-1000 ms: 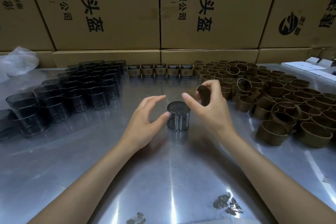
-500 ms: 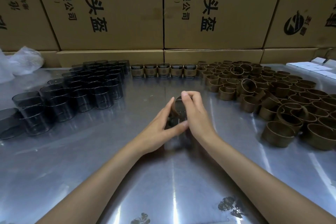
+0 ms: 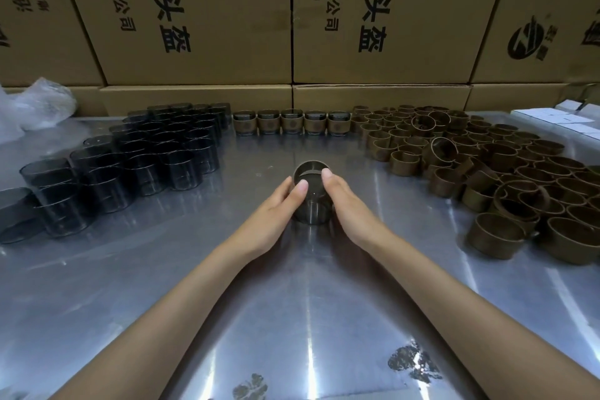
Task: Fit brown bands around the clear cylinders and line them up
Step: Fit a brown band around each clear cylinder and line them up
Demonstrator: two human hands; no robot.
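The fingers [image 3: 300,188] of the left hand [image 3: 271,217] and those of the right hand [image 3: 349,204] are closed narrowly from either side on one clear cylinder [image 3: 312,204], which stands upright on the counter [image 3: 292,302] between the two hands, near its middle. A brown band [image 3: 311,169] is seen around the cylinder's upper rim, with a fingertip of each hand laid on its near edge; how far down the band sits cannot be told, since the hands cover the sides. Both forearms are stretched across the shiny metal counter from the near edge. Beyond the hands, against the back, a row of five banded cylinders [image 3: 292,122] is lined up side by side, upright and touching or nearly so. To the left of that row, a large group of bare clear cylinders [image 3: 152,159] is packed closely together, upright, reaching toward the left edge. To the right of the row, a heap of loose brown bands [image 3: 487,172] is spread over the counter, most lying flat with the opening upward, a few tipped on edge. Cardboard boxes [image 3: 201,16] printed with dark characters are stacked behind the counter. A crumpled clear plastic bag [image 3: 35,105] lies at the far left, and small white boxes [image 3: 558,120] are seen at the far right.
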